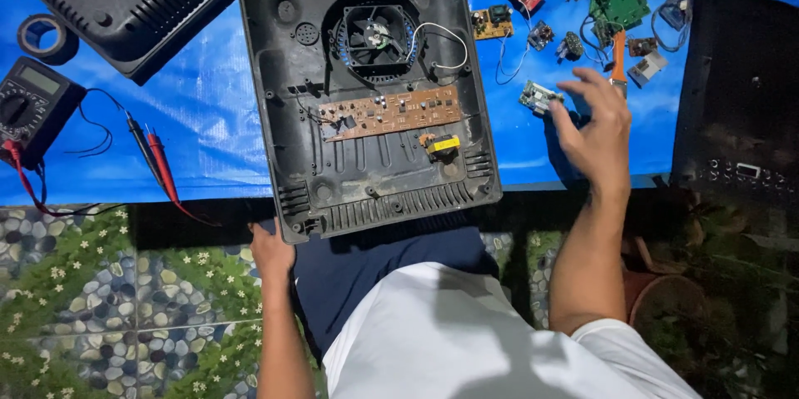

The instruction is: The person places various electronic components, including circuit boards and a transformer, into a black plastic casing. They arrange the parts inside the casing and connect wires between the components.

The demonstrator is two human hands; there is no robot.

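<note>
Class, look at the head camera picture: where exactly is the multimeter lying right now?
The multimeter lies at the far left of the head view on the blue sheet, below the roll of tape, with its red and black probes stretched toward the open black casing.

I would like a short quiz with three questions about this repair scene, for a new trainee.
1. True or false: the left hand holds a corner of the open black casing.
2. What lies nearest the right hand: (a) tape roll, (b) small green circuit board, (c) multimeter?
3. Which round part sits above the brown circuit board inside the casing?

Key: 1 true; 2 b; 3 the fan.
</note>
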